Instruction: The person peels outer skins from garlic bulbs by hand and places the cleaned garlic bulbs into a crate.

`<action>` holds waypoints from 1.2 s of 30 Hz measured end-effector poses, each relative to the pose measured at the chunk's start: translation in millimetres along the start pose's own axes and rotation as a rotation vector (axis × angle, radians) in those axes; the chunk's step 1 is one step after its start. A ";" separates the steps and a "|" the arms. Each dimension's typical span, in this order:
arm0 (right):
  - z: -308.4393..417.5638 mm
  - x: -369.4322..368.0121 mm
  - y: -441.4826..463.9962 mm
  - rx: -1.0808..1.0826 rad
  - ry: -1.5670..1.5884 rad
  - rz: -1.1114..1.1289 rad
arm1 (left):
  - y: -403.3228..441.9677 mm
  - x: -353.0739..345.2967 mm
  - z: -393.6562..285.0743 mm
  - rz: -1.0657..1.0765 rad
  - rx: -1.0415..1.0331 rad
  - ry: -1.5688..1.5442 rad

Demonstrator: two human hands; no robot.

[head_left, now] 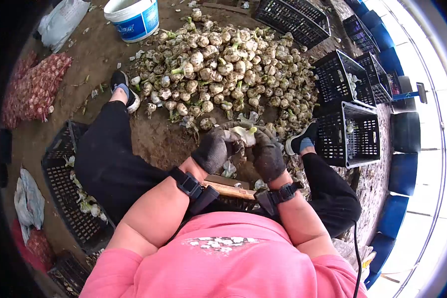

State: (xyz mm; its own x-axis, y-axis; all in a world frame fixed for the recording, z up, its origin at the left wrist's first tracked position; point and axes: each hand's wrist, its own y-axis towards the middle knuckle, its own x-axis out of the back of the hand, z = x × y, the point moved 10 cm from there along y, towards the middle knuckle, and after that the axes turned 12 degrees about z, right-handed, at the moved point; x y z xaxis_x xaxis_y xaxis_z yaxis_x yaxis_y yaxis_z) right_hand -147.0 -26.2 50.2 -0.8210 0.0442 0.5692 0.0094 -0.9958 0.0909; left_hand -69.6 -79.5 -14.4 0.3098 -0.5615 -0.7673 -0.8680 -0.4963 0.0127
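Both of my gloved hands meet in front of my lap, near the close edge of a large pile of bulbs point(228, 64) that look like garlic. A pale bulb point(246, 135) with a short greenish stem sits between them. My left hand point(214, 149) is wrapped round its left side, and my right hand point(268, 156) closes on its right side. Loose dry skin hangs below the bulb. A wooden handle or stick point(229, 189) lies across just under my wrists.
Black crates point(346, 134) stand to the right, and another crate point(74, 193) holding bulbs is by my left leg. A white and blue bucket point(134, 22) stands at the upper left, beyond red net sacks point(37, 89). My feet flank the pile.
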 end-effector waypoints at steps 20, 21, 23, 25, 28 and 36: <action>-48.4 4.9 -16.7 -0.538 0.599 -0.015 | 3.3 -16.9 -9.0 0.040 -0.010 0.585; -46.4 0.2 -14.8 -0.507 0.618 0.000 | 2.8 -7.4 -8.8 -0.023 -0.026 0.688; -35.5 -7.8 -13.9 -0.467 0.686 0.007 | -5.0 4.1 -17.3 -0.241 0.140 0.696; -28.9 -6.8 -7.1 -0.347 0.471 -0.060 | -6.6 13.4 -9.5 -0.245 0.147 0.517; -36.4 0.6 -9.0 -0.270 0.320 -0.164 | -1.6 18.6 -13.9 -0.228 -0.012 0.488; -14.8 11.7 -8.1 -0.292 0.316 -0.111 | 0.9 10.5 -3.0 -0.126 0.160 0.495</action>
State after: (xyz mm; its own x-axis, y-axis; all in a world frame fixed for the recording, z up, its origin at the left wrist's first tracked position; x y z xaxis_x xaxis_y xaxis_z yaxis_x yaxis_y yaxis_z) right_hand -165.1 -18.9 44.0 -0.9424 0.1711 0.2875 -0.2134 -0.9692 -0.1227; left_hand -66.0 -87.9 -20.5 0.5276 -0.7683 -0.3624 -0.8487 -0.4946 -0.1871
